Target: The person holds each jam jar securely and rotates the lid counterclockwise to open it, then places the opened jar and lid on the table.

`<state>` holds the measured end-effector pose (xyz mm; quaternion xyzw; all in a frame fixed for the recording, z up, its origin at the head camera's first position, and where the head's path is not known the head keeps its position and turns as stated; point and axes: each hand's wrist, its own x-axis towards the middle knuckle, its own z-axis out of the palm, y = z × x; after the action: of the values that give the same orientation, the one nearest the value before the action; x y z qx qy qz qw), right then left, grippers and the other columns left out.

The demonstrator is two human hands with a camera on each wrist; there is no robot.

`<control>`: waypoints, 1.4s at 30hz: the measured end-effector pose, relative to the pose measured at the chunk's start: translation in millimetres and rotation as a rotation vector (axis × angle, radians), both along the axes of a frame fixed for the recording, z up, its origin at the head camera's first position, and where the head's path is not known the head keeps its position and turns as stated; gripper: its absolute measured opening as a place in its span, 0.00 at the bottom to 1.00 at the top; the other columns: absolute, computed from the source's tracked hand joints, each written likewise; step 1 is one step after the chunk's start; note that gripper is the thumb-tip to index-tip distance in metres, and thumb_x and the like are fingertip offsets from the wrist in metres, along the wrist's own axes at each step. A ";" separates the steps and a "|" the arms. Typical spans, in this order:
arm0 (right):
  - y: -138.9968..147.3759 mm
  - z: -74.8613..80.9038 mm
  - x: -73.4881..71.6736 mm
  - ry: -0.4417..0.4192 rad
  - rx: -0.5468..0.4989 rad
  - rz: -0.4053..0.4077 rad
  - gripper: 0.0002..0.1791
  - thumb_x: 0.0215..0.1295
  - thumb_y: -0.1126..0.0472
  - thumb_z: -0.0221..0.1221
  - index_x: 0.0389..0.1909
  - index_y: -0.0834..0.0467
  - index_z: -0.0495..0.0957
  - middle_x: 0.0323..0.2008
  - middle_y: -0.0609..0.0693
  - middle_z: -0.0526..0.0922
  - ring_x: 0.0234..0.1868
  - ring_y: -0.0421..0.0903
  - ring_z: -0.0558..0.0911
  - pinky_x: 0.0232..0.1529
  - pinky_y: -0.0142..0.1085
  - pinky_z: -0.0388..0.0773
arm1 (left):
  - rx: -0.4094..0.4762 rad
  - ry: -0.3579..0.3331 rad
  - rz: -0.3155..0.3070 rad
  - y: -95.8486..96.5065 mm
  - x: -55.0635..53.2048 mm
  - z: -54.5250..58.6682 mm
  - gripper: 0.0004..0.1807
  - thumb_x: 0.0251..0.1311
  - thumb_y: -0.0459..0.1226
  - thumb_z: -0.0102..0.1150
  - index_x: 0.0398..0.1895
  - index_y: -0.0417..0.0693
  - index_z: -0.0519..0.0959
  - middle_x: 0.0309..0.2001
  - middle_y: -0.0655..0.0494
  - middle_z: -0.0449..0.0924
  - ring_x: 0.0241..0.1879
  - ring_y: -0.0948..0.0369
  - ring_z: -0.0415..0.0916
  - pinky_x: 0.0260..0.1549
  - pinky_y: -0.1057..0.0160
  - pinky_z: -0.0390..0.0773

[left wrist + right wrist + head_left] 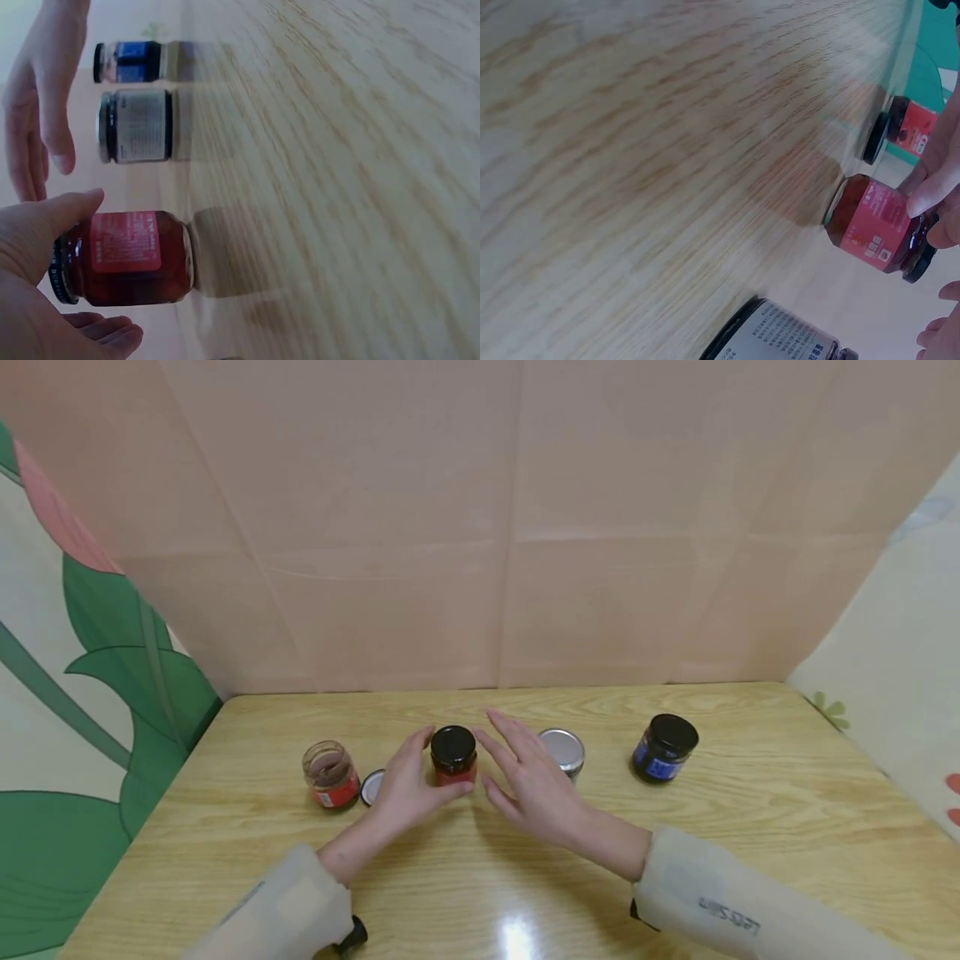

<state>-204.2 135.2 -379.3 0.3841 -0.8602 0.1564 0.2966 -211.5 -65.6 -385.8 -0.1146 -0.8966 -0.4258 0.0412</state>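
Black-lidded red jar on a wooden table, head view, read from left to right. At far left stands an open jar with a red label, its glass rim bare; just beside it lies a loose lid, pale inner face upward.

Next comes the left hand, curved round the left side of the black-lidded red jar, the thumb across its near side and the fingers beyond; it holds the jar about the shoulder and lid, though how firmly cannot be told.

The jar itself appears to be glass with dark red contents: probably stiff, fairly weighty for its size, smooth enough to slip and liable to break if dropped. The surest hold would likely be round the body, below the shoulder, where the paper label gives some friction. It stands upright, base on the table and lid uppermost; its long axis is vertical, and printed parts of the label face both wrist cameras.

To its right is the right hand, fingers extended and spread apart, holding nothing, the tips near the jar; contact is not evident. Behind that hand stands a silver-lidded jar, partly hidden, and well apart at far right a blue-labelled jar with a black lid, upright.
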 end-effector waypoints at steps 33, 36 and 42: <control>9.7 -3.3 0.9 -0.112 -0.011 -0.044 0.33 0.59 0.59 0.62 0.65 0.65 0.66 0.69 0.64 0.62 0.67 0.59 0.66 0.65 0.57 0.63 | 0.130 -0.020 0.082 12.4 -6.3 -11.8 0.33 0.35 0.37 0.80 0.46 0.41 0.73 0.44 0.46 0.83 0.47 0.51 0.78 0.49 0.49 0.74; 10.1 -5.0 1.5 -0.125 -0.033 -0.041 0.33 0.62 0.55 0.61 0.66 0.65 0.66 0.69 0.64 0.62 0.67 0.59 0.66 0.65 0.57 0.62 | 0.131 -0.025 0.072 12.5 -3.1 -11.8 0.32 0.35 0.37 0.79 0.44 0.43 0.70 0.44 0.46 0.82 0.48 0.51 0.78 0.51 0.48 0.74; 9.4 -8.7 2.1 -0.132 -0.080 -0.013 0.33 0.68 0.46 0.54 0.65 0.65 0.67 0.68 0.63 0.64 0.67 0.60 0.66 0.63 0.58 0.64 | 0.117 -0.001 0.042 12.5 1.3 -13.6 0.32 0.36 0.38 0.79 0.42 0.44 0.68 0.42 0.47 0.82 0.46 0.52 0.78 0.49 0.49 0.75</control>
<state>-202.1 144.6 -388.0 0.3554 -0.8734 0.2137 0.2552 -210.2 -53.1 -399.4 -0.0931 -0.8725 -0.4763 0.0565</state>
